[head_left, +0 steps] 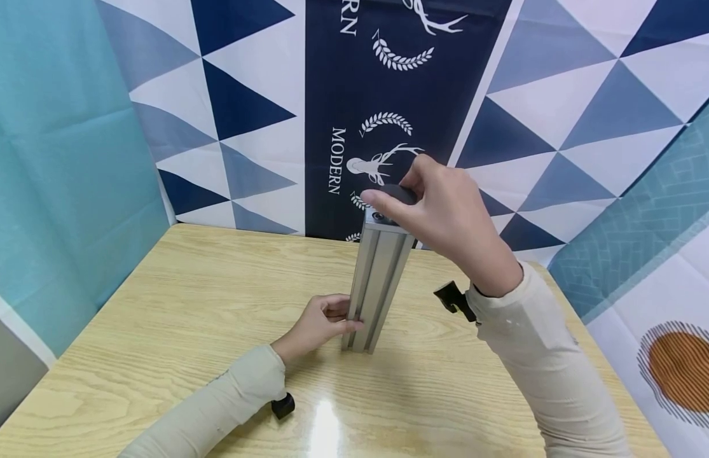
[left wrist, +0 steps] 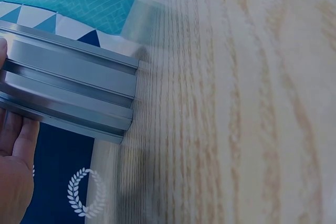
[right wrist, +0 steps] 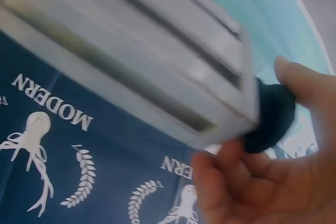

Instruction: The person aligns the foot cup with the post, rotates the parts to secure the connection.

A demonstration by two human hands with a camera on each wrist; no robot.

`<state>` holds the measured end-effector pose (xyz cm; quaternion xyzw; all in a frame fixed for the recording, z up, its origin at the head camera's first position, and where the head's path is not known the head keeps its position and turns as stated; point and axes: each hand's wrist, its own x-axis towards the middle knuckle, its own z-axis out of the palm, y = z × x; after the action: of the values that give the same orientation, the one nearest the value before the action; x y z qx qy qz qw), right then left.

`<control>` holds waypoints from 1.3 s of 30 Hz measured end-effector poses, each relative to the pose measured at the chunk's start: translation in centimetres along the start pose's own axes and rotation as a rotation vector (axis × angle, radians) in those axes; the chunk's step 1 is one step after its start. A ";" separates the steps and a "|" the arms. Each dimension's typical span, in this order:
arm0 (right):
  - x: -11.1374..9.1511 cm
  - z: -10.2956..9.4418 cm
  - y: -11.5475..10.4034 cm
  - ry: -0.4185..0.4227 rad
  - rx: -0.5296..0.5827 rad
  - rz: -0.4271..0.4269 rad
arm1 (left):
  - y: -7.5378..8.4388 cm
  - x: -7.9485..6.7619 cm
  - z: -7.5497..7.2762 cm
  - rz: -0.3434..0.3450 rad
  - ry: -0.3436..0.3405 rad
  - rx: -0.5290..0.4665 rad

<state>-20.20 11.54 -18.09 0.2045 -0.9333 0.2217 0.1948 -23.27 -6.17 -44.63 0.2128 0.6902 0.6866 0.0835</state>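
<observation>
A silver aluminium extrusion profile point(head_left: 377, 280) with long grooves stands upright on the table. My left hand point(head_left: 320, 321) holds it low down, thumb across the front face and fingers at the side. In the left wrist view, the profile's lower end point(left wrist: 73, 77) is at the wood. Over the top end, my right hand point(head_left: 446, 203) grips a black round knob point(head_left: 399, 193) between thumb and fingers. The right wrist view shows this knob point(right wrist: 273, 116) against the end of the profile, with the fingertips close to the metal edge. A dark round hole or screw head shows beside it.
The wood-grain table point(head_left: 217, 286) spreads around the profile. Behind it hangs a patterned cloth point(head_left: 257, 114) with triangles and a navy strip; a teal cloth point(head_left: 56, 159) borders the left side. Black camera mounts point(head_left: 454, 300) stick out from both sleeves.
</observation>
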 end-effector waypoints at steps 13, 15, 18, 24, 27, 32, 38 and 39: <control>1.8 -4.0 3.0 -0.590 0.051 -0.536 | -0.1 -0.1 0.0 0.005 0.011 0.038; 2.1 -4.2 3.2 -0.598 0.057 -0.567 | -0.1 -0.1 0.0 0.002 0.011 0.037; 2.2 -4.2 3.2 -0.563 0.071 -0.587 | -0.2 -0.1 -0.1 0.000 0.009 0.040; 1.8 -3.5 2.5 -0.398 0.036 -0.426 | -0.1 -0.1 0.0 -0.004 0.010 0.037; 1.3 -3.0 1.9 -0.294 0.026 -0.264 | 0.0 -0.1 0.0 0.003 0.009 0.034; 0.5 -1.4 0.8 -0.090 -0.008 -0.082 | 0.1 -0.1 0.1 0.006 0.011 0.030; 0.0 0.3 0.3 0.076 -0.046 -0.008 | 0.0 -0.1 0.0 -0.011 0.011 0.020; 0.0 0.4 0.3 0.086 -0.047 -0.006 | 0.0 -0.1 0.0 -0.012 0.010 0.018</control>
<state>-20.43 11.58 -18.48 0.1928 -0.9285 0.2075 0.2401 -23.13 -6.21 -44.66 0.2061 0.6980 0.6809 0.0822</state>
